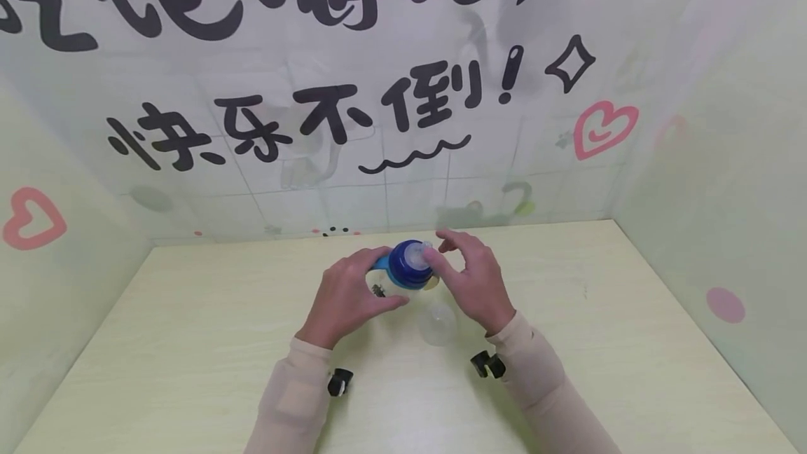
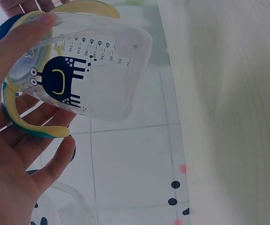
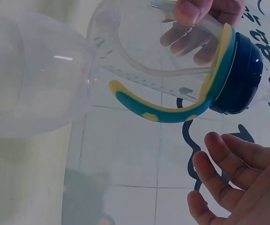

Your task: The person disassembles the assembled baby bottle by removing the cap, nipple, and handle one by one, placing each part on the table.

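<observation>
Here, baby bottle [image 1: 408,268] tilted, teat [image 1: 417,255] cameraward

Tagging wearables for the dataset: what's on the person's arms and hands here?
Both arms wear snug, pale beige long sleeves, the left sleeve and right sleeve ending at the wrists. A small black camera unit sits under each wrist: left, right. The left hand and right hand are bare; no gloves, rings or watches show.

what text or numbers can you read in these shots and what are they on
"快乐不倒!" on the back wall.
The larger line of characters above it is cut off by the top edge and unreadable.
A scale with "180", "150", "120", "90", "60", "30" on the clear bottle, held by the left hand; small, partly unsure.
</observation>
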`<state>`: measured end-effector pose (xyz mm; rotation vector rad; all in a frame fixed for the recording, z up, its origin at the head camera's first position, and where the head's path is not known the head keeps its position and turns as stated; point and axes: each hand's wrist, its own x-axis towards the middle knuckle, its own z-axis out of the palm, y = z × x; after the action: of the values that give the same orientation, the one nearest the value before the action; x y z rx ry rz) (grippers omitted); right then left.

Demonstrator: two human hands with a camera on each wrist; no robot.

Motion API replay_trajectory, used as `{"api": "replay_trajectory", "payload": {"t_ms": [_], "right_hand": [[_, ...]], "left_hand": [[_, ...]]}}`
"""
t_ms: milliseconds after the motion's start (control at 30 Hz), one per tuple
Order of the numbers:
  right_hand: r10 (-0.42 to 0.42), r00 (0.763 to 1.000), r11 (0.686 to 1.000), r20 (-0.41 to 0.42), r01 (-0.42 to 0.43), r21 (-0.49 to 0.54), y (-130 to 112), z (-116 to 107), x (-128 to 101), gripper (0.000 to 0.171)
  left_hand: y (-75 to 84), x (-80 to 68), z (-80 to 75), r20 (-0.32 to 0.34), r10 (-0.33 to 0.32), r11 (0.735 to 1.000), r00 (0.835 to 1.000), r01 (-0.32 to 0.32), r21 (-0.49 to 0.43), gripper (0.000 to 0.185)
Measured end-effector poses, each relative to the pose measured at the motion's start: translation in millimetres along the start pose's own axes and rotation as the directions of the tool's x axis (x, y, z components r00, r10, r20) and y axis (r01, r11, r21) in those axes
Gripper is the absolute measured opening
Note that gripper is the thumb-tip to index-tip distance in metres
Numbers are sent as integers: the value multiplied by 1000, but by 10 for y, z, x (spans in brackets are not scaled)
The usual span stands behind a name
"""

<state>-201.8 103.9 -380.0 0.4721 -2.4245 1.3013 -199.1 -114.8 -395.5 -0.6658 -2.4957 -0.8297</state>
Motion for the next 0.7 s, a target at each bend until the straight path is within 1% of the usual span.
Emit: {"api": "replay_trajectory", "payload": {"t_ms": [67, 267, 367, 500, 633, 700], "right_hand": [[0, 1000, 999, -14, 0, -33, -5, 22, -7, 49], [-92, 992, 983, -87, 77, -165, -29, 108, -25, 56], [-106, 988, 976, -109, 83, -203, -38, 136, -37, 55], [-118, 987, 973, -106, 94, -212, -54, 145, -42, 52], [-123, 989, 976, -85, 106, -189, -58, 134, -38, 49], [-130, 989, 980, -65, 118, -162, -54, 124, -32, 47]], "left_hand": [[-1, -1, 5, 0, -1, 1000, 1000, 1, 8, 75], [8, -4, 14, -3, -2, 999, 1000, 2, 39, 74], [11, 1, 17, -5, 5, 999, 1000, -5, 52, 74], [7, 11, 19, -11, 13, 998, 1000, -12, 53, 74], [-6, 16, 24, -7, 11, 999, 1000, -10, 43, 74], [-16, 16, 26, -4, 8, 999, 1000, -8, 38, 75]]}}
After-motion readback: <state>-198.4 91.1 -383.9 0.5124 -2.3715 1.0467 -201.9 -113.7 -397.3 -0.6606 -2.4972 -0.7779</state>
